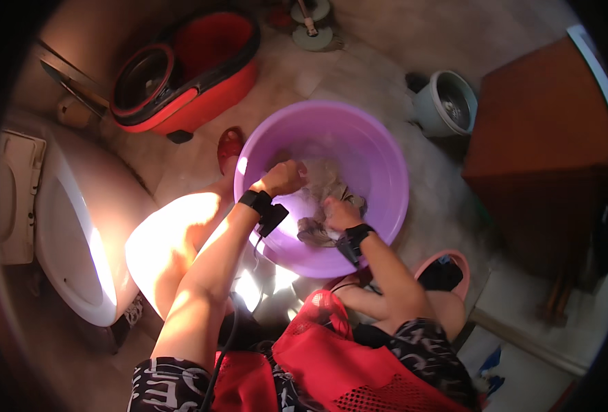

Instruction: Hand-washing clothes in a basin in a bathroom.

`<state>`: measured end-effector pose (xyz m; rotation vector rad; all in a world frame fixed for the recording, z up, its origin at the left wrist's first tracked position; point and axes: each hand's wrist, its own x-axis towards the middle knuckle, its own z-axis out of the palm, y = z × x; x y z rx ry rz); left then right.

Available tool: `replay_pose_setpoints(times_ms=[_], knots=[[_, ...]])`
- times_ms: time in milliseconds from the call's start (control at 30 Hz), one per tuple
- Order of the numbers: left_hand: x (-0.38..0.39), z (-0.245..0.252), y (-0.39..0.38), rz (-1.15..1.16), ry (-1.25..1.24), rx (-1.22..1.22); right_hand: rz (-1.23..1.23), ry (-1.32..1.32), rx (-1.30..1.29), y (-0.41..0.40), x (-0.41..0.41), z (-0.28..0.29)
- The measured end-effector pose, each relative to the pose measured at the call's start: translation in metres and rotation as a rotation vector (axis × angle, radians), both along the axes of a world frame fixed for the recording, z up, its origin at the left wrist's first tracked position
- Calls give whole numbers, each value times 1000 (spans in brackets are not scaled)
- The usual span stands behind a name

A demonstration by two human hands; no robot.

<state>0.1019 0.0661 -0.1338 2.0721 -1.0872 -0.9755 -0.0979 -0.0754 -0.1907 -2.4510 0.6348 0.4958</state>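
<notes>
A purple plastic basin (386, 149) stands on the floor before me with a little cloudy water and wet cloth (320, 177) in it. My left hand (282, 178) is curled into a fist over the basin's left part, its fingers closed on the cloth's edge. Lower and to the right, my right hand (342, 214) grips a bunched part of the same greyish-brown cloth. Dark striped folds (314, 233) hang beside and below that hand. My fingertips are partly blurred. Each wrist wears a black strap with a small device.
A red mop bucket (221, 87) with a spinner stands at upper left, and a white toilet (72, 242) is on the left. A pale bucket (445, 103) and a brown cabinet (541, 113) are on the right. A pink-rimmed container (440, 270) sits near my right knee.
</notes>
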Motion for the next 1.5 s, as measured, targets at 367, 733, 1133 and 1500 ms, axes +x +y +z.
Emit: replay_pose_setpoints(times_ms=[367, 733, 1133, 1500], knots=[[-49, 70, -13, -236, 463, -521, -18, -716, 251, -11, 35, 318], [-101, 110, -25, 122, 399, -495, -297, -1054, 722, 53, 12, 393], [-82, 149, -40, 364, 1223, -775, -1027, -793, 592, -6, -88, 175], [-69, 192, -29, 183, 1441, -494, -533, -999, 779, -1, -59, 197]])
